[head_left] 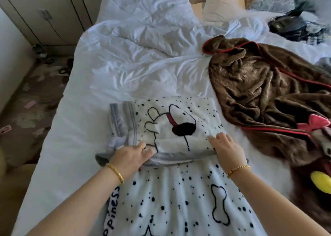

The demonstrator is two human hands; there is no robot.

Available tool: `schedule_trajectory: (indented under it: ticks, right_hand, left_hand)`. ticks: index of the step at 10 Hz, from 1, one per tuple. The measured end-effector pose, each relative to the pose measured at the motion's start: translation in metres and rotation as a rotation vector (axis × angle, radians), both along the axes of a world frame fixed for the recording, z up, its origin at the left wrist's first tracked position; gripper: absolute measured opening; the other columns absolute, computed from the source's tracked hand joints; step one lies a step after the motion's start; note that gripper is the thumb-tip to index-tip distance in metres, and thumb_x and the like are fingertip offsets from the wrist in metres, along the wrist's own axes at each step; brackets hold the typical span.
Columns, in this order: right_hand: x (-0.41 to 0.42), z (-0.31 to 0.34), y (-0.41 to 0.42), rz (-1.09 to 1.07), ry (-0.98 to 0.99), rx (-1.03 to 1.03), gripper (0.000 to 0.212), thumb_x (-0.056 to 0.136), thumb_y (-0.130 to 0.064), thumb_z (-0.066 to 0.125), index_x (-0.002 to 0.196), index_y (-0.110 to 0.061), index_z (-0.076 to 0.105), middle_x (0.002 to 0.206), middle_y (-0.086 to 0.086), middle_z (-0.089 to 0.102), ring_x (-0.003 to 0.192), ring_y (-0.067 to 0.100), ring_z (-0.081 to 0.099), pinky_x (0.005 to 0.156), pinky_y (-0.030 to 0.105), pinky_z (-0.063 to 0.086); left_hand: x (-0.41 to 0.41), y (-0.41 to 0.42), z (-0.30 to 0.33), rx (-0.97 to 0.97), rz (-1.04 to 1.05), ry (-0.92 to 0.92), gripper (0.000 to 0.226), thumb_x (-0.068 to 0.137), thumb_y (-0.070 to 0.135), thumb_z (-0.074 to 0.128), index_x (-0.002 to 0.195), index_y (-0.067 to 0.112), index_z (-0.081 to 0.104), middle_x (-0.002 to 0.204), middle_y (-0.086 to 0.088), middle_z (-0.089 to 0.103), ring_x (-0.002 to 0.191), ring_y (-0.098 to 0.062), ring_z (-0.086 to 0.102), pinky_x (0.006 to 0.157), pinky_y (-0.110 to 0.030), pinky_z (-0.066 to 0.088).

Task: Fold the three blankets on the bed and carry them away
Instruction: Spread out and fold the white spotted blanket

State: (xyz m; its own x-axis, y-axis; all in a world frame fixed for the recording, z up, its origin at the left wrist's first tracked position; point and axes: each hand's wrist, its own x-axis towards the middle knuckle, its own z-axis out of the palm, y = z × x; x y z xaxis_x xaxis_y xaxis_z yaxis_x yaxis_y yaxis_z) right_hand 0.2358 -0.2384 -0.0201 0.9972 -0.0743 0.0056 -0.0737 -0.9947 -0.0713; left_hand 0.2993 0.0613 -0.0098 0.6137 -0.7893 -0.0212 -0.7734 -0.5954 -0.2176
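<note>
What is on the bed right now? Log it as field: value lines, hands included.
spotted blanket: white with black dots and a dog drawing, partly folded, far part doubled over the near part
brown blanket: red-edged, crumpled and unfolded, right of the spotted one
left hand: fingers tucked at the folded edge
right hand: flat on the folded part
bed: rumpled white duvet, pillows at the head
</note>
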Motion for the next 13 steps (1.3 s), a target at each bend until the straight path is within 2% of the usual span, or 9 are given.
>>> schedule_trajectory:
  ticks: [2,4,6,7,8,9,10,12,13]
  right_hand:
    - [-0.071,-0.026,0.014,-0.197,0.112,-0.049,0.051,0.073,0.003,0.053,0.122,-0.01,0.047,0.116,0.008,0.047,0.103,0.028,0.047,0.089,0.035,0.041]
    - [-0.096,-0.005,0.013,-0.193,-0.364,0.035,0.034,0.054,0.011,0.072,0.083,-0.005,0.067,0.084,0.015,0.056,0.072,0.035,0.055,0.07,0.042,0.047]
    - [-0.145,-0.014,0.008,0.005,-0.29,0.016,0.041,0.048,0.003,0.084,0.083,-0.01,0.069,0.085,0.01,0.06,0.073,0.03,0.06,0.066,0.037,0.051]
    - [-0.159,-0.029,0.006,0.074,-0.131,0.017,0.047,0.057,-0.001,0.081,0.1,-0.012,0.067,0.102,0.008,0.062,0.091,0.031,0.063,0.078,0.038,0.051]
    - [-0.17,-0.05,0.009,0.025,0.174,-0.015,0.063,0.081,-0.004,0.052,0.14,-0.017,0.035,0.145,0.002,0.031,0.14,0.026,0.021,0.115,0.041,0.014]
    - [-0.175,-0.059,0.012,-0.174,0.356,-0.013,0.073,0.083,0.001,0.039,0.148,-0.015,0.008,0.156,0.0,-0.003,0.145,0.025,-0.01,0.114,0.05,-0.008]
    - [-0.173,-0.055,0.012,-0.364,0.265,0.064,0.066,0.08,0.006,0.039,0.143,-0.009,0.024,0.154,0.007,0.014,0.145,0.026,0.002,0.116,0.048,-0.01]
    - [-0.154,-0.035,0.053,-0.096,-0.182,0.19,0.045,0.062,0.015,0.061,0.1,-0.008,0.066,0.114,0.012,0.061,0.119,0.033,0.053,0.11,0.057,0.023]
    - [-0.154,-0.046,0.076,0.12,0.041,0.204,0.045,0.085,-0.01,0.05,0.13,-0.016,0.049,0.142,0.006,0.041,0.138,0.029,0.027,0.115,0.051,0.012]
  left_hand:
    - [-0.079,-0.013,-0.046,0.17,0.389,0.229,0.043,0.089,0.007,0.048,0.129,0.013,0.034,0.125,-0.008,0.048,0.108,-0.025,0.055,0.074,-0.035,0.049]
    - [-0.087,0.011,0.003,-0.19,0.401,-0.034,0.044,0.043,-0.011,0.081,0.08,-0.001,0.059,0.071,-0.023,0.058,0.039,-0.028,0.053,0.028,-0.024,0.037]
    - [-0.142,0.027,-0.017,-0.068,0.357,0.082,0.063,0.033,-0.009,0.085,0.083,0.006,0.052,0.061,-0.014,0.055,0.033,-0.023,0.048,0.027,-0.023,0.036]
    - [-0.158,0.02,-0.028,0.11,0.433,0.207,0.044,0.055,-0.005,0.08,0.094,0.007,0.064,0.085,-0.015,0.061,0.052,-0.027,0.061,0.039,-0.031,0.049]
    - [-0.155,0.016,-0.047,0.423,0.348,0.275,0.038,0.092,0.019,0.044,0.129,0.021,0.045,0.13,-0.003,0.049,0.117,-0.022,0.049,0.092,-0.037,0.042]
    - [-0.167,0.029,-0.044,-0.185,1.326,0.865,0.044,0.096,0.034,0.034,0.135,0.016,0.043,0.14,-0.002,0.045,0.129,-0.018,0.04,0.102,-0.03,0.035]
    - [-0.152,0.04,-0.047,0.608,0.685,0.609,0.04,0.097,0.03,0.039,0.129,0.008,0.05,0.133,-0.008,0.052,0.123,-0.022,0.05,0.087,-0.029,0.044]
    - [-0.148,-0.015,-0.034,0.215,0.74,0.442,0.038,0.087,0.009,0.047,0.124,0.016,0.045,0.128,-0.006,0.047,0.12,-0.024,0.043,0.092,-0.035,0.042]
    - [-0.167,-0.04,-0.048,0.039,0.659,0.486,0.038,0.089,0.019,0.041,0.126,0.02,0.042,0.134,-0.005,0.038,0.122,-0.025,0.036,0.094,-0.038,0.039]
